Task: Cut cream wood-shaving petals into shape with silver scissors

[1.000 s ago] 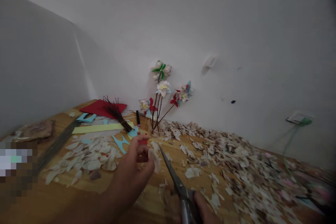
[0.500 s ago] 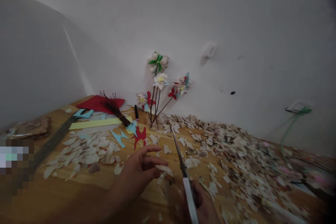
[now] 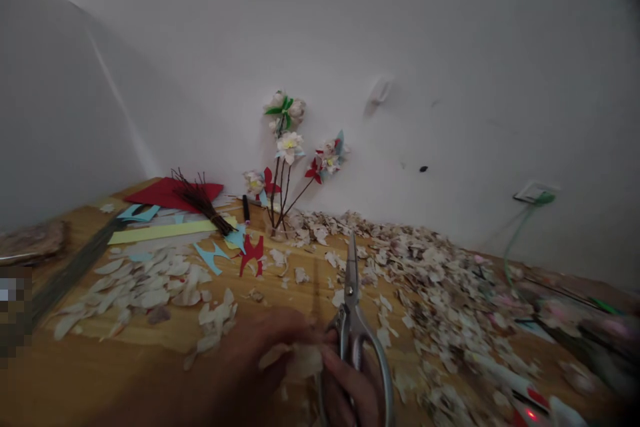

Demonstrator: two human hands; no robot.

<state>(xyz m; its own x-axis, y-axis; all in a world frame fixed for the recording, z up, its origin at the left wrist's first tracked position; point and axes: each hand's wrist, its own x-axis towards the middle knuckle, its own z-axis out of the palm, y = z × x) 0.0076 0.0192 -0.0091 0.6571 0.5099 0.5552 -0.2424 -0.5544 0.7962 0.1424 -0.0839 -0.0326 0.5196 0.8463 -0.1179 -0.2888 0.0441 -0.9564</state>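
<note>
Silver scissors (image 3: 352, 287) point away from me with their blades together, and my right hand (image 3: 353, 380) is closed round their handles. My left hand (image 3: 265, 353) is just to the left, blurred, its fingers bent round a pale petal (image 3: 305, 361). The fingertips of both hands meet near that petal. Loose white petals (image 3: 150, 287) lie in a pile on the wooden table (image 3: 130, 373) at the left. Beyond the hands, handmade flowers on brown stems (image 3: 290, 147) stand in a small clear holder against the wall.
Dried petal scraps (image 3: 430, 273) cover the right side. At the back left lie red paper (image 3: 167, 193), a yellow strip (image 3: 160, 232), a bundle of twigs (image 3: 205, 203), a black pen (image 3: 246, 209) and blue cutouts (image 3: 213, 257). A green cord (image 3: 510, 253) hangs from a wall socket.
The camera view has shifted right. The scissors have turned to show their handles and flat blades. My left hand has moved closer to my right, its fingers now more bent.
</note>
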